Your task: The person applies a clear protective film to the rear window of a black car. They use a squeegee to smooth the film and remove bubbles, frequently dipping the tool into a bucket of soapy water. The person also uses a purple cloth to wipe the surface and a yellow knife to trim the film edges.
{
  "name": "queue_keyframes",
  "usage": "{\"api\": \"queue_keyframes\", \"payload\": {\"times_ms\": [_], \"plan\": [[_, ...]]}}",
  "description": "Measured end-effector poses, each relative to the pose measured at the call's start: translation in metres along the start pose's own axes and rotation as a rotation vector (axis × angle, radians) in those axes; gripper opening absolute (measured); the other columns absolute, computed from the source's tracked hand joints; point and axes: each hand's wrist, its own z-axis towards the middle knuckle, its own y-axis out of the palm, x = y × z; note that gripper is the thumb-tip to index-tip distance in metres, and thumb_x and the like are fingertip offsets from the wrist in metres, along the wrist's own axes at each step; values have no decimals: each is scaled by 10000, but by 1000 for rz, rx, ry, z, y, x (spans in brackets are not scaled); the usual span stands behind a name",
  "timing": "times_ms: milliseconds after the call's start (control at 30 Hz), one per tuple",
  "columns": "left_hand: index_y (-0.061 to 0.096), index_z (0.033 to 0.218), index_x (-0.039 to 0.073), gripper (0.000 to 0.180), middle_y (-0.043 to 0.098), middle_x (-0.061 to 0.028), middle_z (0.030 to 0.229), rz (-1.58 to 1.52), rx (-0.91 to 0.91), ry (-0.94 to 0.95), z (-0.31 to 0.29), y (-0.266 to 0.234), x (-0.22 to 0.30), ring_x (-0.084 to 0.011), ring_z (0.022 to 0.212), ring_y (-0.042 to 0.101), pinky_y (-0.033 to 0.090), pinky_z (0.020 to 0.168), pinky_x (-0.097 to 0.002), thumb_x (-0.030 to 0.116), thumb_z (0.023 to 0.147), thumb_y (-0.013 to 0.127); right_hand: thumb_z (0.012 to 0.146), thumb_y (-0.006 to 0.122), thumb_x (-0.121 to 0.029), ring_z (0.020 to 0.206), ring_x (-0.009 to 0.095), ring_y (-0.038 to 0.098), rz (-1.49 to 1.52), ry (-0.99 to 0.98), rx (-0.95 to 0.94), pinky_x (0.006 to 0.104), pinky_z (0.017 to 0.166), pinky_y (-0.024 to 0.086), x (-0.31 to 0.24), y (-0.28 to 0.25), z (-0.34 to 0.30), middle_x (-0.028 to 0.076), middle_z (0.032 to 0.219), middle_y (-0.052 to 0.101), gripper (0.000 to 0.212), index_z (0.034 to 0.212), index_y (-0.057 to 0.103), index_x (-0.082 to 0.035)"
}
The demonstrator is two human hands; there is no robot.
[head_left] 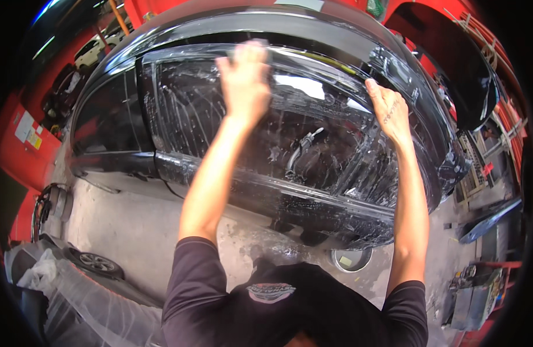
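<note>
A glossy black car (220, 29) fills the upper middle of the head view, its side towards me. Its dark side window (208, 110) is streaked with wet marks, and wrinkles like those of clear film run across it. My left hand (247, 84) lies against the upper edge of this window, fingers stretched and partly smeared by motion. At the window's far right corner my right hand (389, 110) has its fingers curled in, thumb up, at the frame; what it grips is hidden. Below the hands, a curved pale handle-like shape (301, 153) shows in the pane.
A round bucket (351, 259) stands on the concrete floor (122, 220) below the car. A grey car part (145, 289) under clear plastic sheeting is at lower left. Black body panels (451, 63) and a metal rack (480, 162) line the right side.
</note>
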Motion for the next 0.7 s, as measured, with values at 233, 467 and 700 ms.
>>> {"api": "queue_keyframes", "payload": {"times_ms": [233, 467, 700], "plan": [[629, 1453, 47, 466, 548, -137, 1612, -205, -47, 126, -30, 29, 129, -345, 1554, 433, 154, 1272, -718, 257, 1038, 596, 1051, 314, -782, 810, 495, 676, -10, 31, -43, 536, 763, 498, -9, 11, 12, 263, 730, 661, 917, 837, 704, 20], [646, 1459, 92, 402, 600, -133, 1563, 32, 39, -124, 0, 7, -65, -324, 1491, 509, 255, 1228, -659, 230, 1127, 467, 1057, 343, -762, 821, 502, 685, -38, 22, 12, 540, 769, 504, -6, 6, 7, 276, 738, 665, 902, 822, 713, 25], [637, 1431, 15, 498, 529, -171, 1621, -185, -8, 77, -29, 30, 88, -398, 1543, 431, 168, 1272, -729, 264, 1001, 665, 1053, 328, -772, 845, 509, 690, -39, 50, -23, 540, 787, 509, -4, 13, 21, 291, 759, 669, 920, 838, 719, 33]]}}
